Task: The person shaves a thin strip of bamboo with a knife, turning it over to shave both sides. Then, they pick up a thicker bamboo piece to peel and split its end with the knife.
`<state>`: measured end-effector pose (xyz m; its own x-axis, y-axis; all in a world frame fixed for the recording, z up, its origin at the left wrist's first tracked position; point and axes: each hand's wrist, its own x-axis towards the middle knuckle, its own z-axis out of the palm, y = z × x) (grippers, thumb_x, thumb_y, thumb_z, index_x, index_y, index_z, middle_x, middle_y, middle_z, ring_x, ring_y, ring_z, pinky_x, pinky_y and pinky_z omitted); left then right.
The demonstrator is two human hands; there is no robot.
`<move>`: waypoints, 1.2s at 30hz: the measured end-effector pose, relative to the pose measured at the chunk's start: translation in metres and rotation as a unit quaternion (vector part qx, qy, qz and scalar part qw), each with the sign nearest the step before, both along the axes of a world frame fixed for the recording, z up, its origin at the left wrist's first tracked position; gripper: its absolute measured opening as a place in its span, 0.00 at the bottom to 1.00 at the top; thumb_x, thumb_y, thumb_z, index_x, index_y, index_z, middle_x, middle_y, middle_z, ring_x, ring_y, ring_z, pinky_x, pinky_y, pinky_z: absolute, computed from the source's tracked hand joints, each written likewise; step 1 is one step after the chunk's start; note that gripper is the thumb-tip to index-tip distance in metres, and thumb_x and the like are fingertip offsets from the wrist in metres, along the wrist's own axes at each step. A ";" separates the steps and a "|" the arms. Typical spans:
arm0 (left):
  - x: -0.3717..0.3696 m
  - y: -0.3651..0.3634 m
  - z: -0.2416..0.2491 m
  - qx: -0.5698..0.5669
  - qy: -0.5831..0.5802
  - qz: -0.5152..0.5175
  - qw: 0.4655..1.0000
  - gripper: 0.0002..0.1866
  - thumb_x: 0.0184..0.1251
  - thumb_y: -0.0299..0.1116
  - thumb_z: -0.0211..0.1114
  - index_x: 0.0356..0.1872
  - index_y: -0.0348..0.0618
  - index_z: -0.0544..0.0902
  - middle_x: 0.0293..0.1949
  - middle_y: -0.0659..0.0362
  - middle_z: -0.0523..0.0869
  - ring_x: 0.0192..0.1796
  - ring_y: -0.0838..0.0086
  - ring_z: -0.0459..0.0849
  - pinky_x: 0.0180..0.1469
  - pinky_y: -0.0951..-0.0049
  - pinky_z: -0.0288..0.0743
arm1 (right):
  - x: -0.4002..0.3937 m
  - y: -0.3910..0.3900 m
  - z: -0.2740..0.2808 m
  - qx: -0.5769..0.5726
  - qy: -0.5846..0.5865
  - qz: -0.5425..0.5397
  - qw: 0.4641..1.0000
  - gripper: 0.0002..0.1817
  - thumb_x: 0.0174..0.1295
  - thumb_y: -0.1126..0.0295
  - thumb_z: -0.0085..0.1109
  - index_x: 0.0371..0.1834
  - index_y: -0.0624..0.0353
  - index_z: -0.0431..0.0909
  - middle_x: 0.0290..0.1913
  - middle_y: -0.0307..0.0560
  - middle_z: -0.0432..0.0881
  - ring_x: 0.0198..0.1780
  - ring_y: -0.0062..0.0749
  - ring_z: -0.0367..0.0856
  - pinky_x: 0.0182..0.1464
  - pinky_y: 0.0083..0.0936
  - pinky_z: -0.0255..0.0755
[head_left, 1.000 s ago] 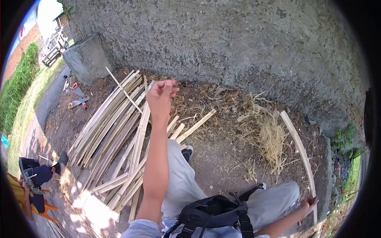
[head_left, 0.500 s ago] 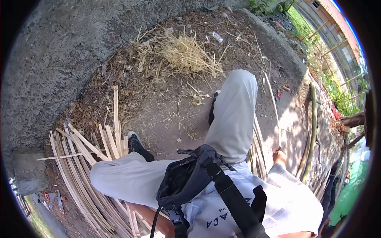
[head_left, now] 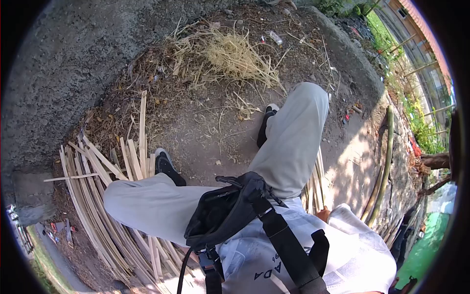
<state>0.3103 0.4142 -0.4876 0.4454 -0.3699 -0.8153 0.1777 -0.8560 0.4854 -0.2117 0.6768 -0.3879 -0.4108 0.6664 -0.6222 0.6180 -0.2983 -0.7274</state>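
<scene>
Beside the right sleeve, my right hand [head_left: 323, 213] shows only in part, next to a bundle of pale split strips [head_left: 316, 187] near my right thigh. Its fingers are too hidden to read. My left hand is out of sight; a little of the arm appears below the black bag [head_left: 223, 208] at my waist. Many long pale strips [head_left: 100, 215] lie in a curved pile on the left, beside my bent leg. A short pale piece [head_left: 280, 284] crosses the shirt at the bottom edge.
A heap of dry shavings [head_left: 232, 54] lies ahead on the dirt, near a clear plastic bottle [head_left: 275, 37]. A rough grey wall [head_left: 73, 73] borders the left. Long poles [head_left: 387, 157] lie at the right, and green cloth [head_left: 433, 240] shows at the lower right.
My right hand has moved left and down, closer to my body. The long thin strip that it held out on the right is gone from there. My right knee has shifted slightly right.
</scene>
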 end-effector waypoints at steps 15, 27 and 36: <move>-0.019 -0.068 -0.022 -0.120 0.023 0.052 0.991 0.06 0.65 0.28 0.62 0.38 0.36 0.83 0.34 0.59 0.84 0.33 0.73 0.82 0.37 0.69 0.76 | -0.042 -0.003 -0.010 0.058 -0.093 0.141 0.984 0.09 0.62 0.65 0.65 0.35 0.58 0.79 0.25 0.38 0.77 0.23 0.24 0.71 0.23 0.22 0.61; -0.026 -0.004 -0.070 -0.141 0.059 0.089 0.984 0.05 0.63 0.26 0.63 0.33 0.36 0.85 0.29 0.62 0.85 0.29 0.75 0.82 0.33 0.71 0.75 | -0.090 -0.021 0.005 0.070 -0.059 0.178 0.980 0.09 0.63 0.65 0.65 0.35 0.58 0.78 0.23 0.37 0.75 0.21 0.22 0.69 0.20 0.20 0.57; -0.056 -0.004 -0.023 -0.094 -0.278 -0.288 0.912 0.15 0.68 0.38 0.62 0.37 0.34 0.86 0.26 0.46 0.87 0.28 0.59 0.85 0.35 0.58 0.75 | -0.258 -0.112 0.071 -0.047 0.270 0.233 0.933 0.10 0.64 0.65 0.65 0.34 0.59 0.77 0.22 0.37 0.73 0.19 0.20 0.67 0.18 0.18 0.54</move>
<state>0.2539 0.4097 -0.5107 0.4581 -0.7832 -0.4205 -0.5929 -0.6217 0.5118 -0.4696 0.5644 -0.3170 -0.9127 0.2900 -0.2879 0.2476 -0.1680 -0.9542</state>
